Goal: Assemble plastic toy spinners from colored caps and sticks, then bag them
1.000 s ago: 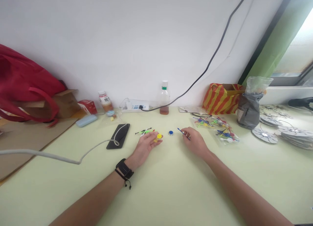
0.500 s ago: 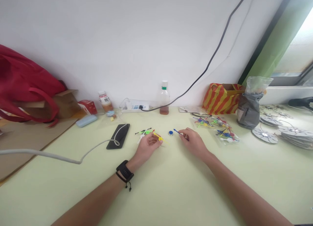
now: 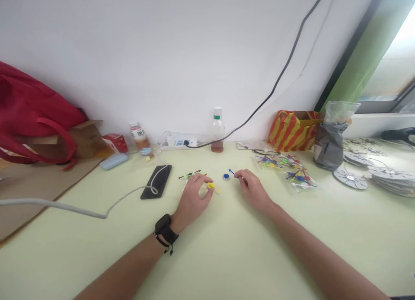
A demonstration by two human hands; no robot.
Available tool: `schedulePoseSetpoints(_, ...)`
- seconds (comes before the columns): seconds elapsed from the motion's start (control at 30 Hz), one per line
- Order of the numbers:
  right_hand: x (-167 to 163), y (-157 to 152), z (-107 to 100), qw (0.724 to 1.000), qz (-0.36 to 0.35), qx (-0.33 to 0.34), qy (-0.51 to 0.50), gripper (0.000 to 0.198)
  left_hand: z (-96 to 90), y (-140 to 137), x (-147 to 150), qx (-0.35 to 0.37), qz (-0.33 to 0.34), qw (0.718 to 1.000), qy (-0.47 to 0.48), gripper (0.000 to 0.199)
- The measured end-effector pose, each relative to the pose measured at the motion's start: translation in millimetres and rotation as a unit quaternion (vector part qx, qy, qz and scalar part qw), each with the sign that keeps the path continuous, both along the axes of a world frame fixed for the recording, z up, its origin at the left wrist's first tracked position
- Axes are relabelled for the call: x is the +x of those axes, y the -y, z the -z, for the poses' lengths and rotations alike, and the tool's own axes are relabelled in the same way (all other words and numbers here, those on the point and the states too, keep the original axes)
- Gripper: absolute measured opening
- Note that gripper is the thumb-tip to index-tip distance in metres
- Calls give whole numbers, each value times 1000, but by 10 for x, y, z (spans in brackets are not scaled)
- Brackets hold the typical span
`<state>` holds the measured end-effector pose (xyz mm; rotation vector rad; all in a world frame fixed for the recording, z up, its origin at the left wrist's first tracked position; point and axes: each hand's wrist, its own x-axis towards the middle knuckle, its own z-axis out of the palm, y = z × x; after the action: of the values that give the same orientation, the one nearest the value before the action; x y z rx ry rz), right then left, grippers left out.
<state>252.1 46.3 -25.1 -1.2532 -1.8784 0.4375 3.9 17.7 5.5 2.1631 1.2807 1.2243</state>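
Your right hand (image 3: pixel 254 189) pinches a blue arrow-shaped pointer (image 3: pixel 231 172).
Your left hand (image 3: pixel 193 200) curves half open around a yellow pointer (image 3: pixel 211 186); whether it grips cannot be told. A blue disc (image 3: pixel 226 177) sits between your hands on the table (image 3: pixel 220 248).

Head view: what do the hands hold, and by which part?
The right hand pinches a blue arrow pointer by its shaft. Whether the left hand grips the yellow pointer cannot be told.
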Motion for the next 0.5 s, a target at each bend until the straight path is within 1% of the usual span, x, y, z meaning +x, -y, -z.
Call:
schedulePoseSetpoints(0.07, -3, -11, 22, 1000, -14, 1, -5, 29, 13, 38, 15, -28, 57, 997, -34, 10)
schedulePoseSetpoints(0.13, -6, -21, 49, 999, -31, -4, -8, 33, 56, 62, 20, -60, 89, 993, -50, 14)
schedulePoseSetpoints(0.2, -8, -26, 70, 999, -45, -12, -6, 39, 108, 64, 13, -75, 90, 992, -36, 27)
schedulePoseSetpoints(0.3, -11, -24, 82, 998, -54, -23, 0, 44, 165, 36, -8, -92, 74, 993, 17, 42)
schedulePoseSetpoints(0.37, -13, -19, 77, 998, -58, -25, 2, 46, 181, 18, -19, -105, 70, 991, 35, 44)
schedulePoseSetpoints(0.5, -19, -3, 40, 997, -68, -30, 6, 46, 176, 13, -23, -113, 73, 991, 16, 45)
